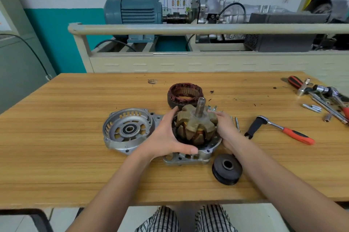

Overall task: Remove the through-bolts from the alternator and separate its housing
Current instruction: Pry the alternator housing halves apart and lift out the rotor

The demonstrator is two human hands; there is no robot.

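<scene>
The alternator lies in parts on the wooden table (75, 156). The claw-pole rotor (196, 127) stands upright, shaft up, in the rear housing half (190, 158). My left hand (166, 135) grips the rotor's left side, thumb curled along its front. My right hand (225, 127) grips its right side. The front housing half (126, 130), with its bearing in the middle, lies flat to the left. The stator (184, 97) with copper windings sits behind the rotor. Loose through-bolts (237, 123) lie just right of my right hand.
A black pulley (226, 168) lies at the front right. A ratchet with an orange handle (281, 130) lies to the right, and several more tools (326, 97) at the far right edge. A training bench with a motor (132, 11) stands behind the table.
</scene>
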